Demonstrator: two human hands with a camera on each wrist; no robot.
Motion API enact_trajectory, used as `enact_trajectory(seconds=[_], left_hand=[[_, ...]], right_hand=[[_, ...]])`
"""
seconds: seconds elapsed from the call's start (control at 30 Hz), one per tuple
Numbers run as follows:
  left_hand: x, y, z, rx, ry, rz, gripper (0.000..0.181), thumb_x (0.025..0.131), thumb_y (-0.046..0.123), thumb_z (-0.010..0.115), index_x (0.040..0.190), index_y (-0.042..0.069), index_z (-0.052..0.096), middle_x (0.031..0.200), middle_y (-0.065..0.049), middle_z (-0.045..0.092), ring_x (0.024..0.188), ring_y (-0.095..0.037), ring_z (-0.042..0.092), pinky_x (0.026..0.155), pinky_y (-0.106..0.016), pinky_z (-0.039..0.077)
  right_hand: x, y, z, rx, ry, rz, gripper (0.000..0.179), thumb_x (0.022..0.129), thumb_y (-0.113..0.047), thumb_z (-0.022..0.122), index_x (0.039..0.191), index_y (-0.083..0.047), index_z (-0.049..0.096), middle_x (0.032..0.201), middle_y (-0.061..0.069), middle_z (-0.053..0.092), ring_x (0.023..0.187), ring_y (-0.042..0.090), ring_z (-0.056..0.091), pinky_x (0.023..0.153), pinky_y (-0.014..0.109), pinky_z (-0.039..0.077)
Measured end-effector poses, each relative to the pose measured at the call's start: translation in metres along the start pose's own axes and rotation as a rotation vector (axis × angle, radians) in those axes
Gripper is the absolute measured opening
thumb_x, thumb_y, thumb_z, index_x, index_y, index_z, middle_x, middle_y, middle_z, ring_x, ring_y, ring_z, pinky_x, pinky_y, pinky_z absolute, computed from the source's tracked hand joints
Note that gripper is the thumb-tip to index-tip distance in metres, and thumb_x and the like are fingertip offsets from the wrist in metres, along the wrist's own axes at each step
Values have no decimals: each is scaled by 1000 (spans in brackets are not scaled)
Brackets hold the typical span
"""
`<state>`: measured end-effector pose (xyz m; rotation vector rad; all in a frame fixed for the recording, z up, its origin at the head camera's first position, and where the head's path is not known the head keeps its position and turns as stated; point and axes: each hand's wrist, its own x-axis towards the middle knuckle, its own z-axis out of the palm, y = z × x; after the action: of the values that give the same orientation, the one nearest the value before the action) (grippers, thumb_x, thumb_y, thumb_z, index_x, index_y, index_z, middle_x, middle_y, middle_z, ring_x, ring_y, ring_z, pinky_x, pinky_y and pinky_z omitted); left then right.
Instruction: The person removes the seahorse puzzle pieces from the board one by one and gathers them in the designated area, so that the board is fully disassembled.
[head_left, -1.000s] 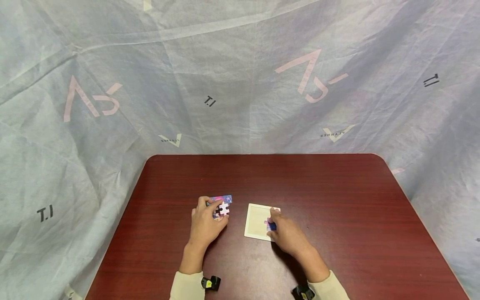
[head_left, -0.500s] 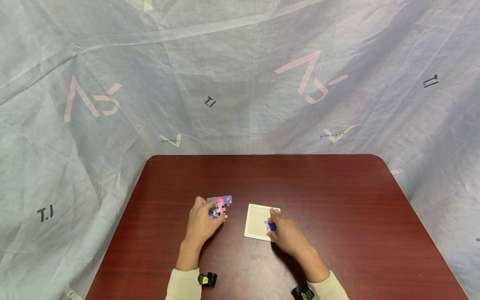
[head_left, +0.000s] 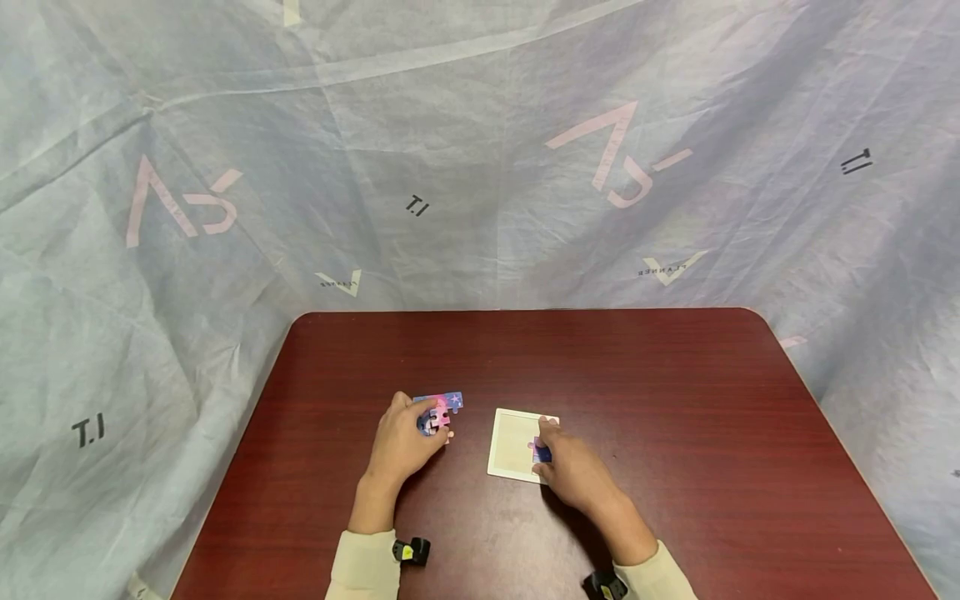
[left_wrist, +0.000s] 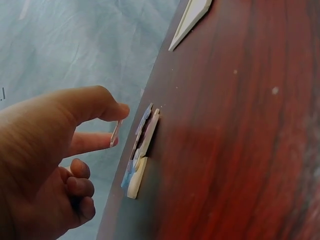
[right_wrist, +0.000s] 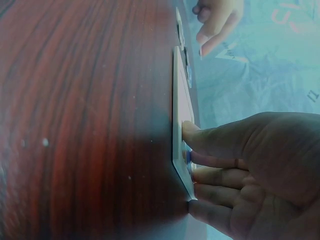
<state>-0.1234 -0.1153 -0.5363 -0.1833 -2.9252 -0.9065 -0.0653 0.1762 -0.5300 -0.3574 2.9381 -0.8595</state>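
Note:
My left hand [head_left: 403, 442] pinches a small pink jigsaw puzzle piece [left_wrist: 115, 134] between thumb and index finger, its other fingers curled. Close under it lie several blue, pink and purple puzzle pieces [head_left: 450, 400], partly hidden by the hand in the head view. To the right, a square pale puzzle tray [head_left: 512, 437] lies flat on the table. Over its right side my right hand [head_left: 581, 473] holds a blue and pink puzzle piece [head_left: 542, 452] inside the tray, thumb and index finger at its edges. The right hand covers the tray's right rim.
The dark red wooden table [head_left: 675, 375] has rounded far corners. A grey printed cloth [head_left: 465, 150] hangs behind it and along both sides. A narrow strip of table separates the loose pieces from the tray. Each wrist wears a black camera [head_left: 412, 551].
My left hand has shifted a little left, away from the tray, and the pinched piece has turned, uncovering more of the loose pieces. The right hand and tray stay in place.

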Motion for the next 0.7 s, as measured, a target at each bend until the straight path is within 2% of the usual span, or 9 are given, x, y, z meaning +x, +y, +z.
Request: enact_trajectory(seconds=[0.7], left_hand=[[5,-6,9,33,-5,9,56,79,31,88,128,8,76,96,-10,55,78,-18,48,70,-33,41]], right_hand=[[0,2,2,-8,12,-13,60,88,-8,83,141,9,59,148,29,60,137,43,61,114,53,49]])
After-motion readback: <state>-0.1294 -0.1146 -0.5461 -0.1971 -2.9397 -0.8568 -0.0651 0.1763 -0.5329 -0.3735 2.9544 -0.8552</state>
